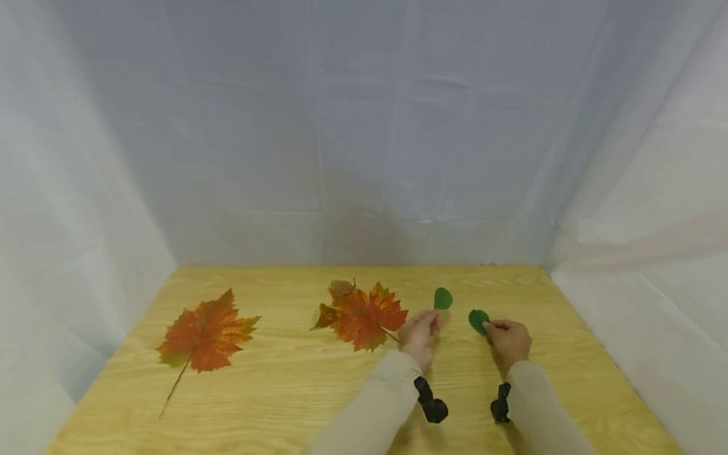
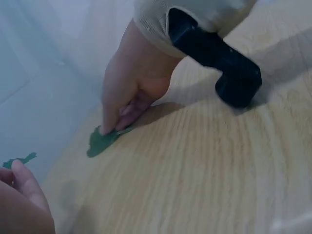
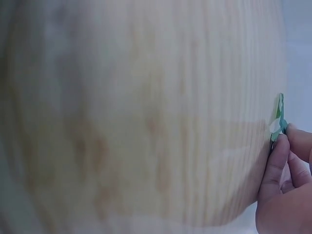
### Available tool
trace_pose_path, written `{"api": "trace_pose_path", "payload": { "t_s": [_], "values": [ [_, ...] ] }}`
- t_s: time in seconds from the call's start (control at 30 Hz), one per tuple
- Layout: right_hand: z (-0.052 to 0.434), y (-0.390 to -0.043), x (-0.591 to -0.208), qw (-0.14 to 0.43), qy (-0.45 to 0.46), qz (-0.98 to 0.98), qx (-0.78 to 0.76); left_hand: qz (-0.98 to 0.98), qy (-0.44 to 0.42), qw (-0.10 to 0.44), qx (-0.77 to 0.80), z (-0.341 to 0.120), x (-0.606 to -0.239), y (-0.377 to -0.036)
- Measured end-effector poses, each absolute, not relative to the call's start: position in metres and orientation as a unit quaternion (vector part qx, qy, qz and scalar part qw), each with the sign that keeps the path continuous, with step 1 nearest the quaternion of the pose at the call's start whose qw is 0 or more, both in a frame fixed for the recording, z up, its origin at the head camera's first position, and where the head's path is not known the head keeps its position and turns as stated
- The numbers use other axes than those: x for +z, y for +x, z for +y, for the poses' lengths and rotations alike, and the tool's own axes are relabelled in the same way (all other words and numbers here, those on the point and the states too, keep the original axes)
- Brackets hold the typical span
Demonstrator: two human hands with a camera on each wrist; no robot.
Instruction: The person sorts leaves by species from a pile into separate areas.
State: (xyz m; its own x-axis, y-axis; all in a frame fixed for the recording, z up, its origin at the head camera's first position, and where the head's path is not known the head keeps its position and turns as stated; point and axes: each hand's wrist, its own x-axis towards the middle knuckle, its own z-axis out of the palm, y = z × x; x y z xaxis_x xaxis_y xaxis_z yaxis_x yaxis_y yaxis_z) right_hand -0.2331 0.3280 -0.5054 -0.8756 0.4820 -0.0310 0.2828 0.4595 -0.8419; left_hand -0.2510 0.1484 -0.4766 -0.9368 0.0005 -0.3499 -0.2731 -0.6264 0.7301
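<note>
Green leaf (image 1: 443, 298) under left hand (image 1: 419, 335) fingertips; second leaf (image 1: 478, 320) pinched by right hand (image 1: 508, 341)

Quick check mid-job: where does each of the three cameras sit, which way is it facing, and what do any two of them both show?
Head: above, looking forward and down at the table; both sleeves, left hand, right hand.
Left wrist: low by the left hand, whose fingers touch a green leaf.
Right wrist: close over the wood; right hand pinches the other green leaf.
Shared: the left wrist view also catches the other green leaf.
</note>
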Motion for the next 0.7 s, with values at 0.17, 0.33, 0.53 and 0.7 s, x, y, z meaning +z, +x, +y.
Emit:
{"api": "trace_pose_path", "payload": {
  "t_s": [0.17, 0.33, 0.53, 0.7],
  "values": [
    [0.329, -0.234, -0.509, 0.109, -0.232, -0.847, 0.465, 0.457, -0.191, 0.087, 0.864, 0.163, -0.487, -0.241],
    [0.330, -0.236, -0.511, 0.107, -0.236, -0.845, 0.467, 0.522, -0.225, 0.052, 0.821, 0.168, -0.495, -0.231],
    [0.330, -0.237, -0.510, 0.107, -0.235, -0.848, 0.463, 0.649, -0.201, 0.031, 0.734, 0.165, -0.496, -0.230],
    [0.329, -0.236, -0.508, 0.113, -0.233, -0.850, 0.459, 0.760, -0.135, 0.046, 0.634, 0.161, -0.495, -0.232]
  ]
}}
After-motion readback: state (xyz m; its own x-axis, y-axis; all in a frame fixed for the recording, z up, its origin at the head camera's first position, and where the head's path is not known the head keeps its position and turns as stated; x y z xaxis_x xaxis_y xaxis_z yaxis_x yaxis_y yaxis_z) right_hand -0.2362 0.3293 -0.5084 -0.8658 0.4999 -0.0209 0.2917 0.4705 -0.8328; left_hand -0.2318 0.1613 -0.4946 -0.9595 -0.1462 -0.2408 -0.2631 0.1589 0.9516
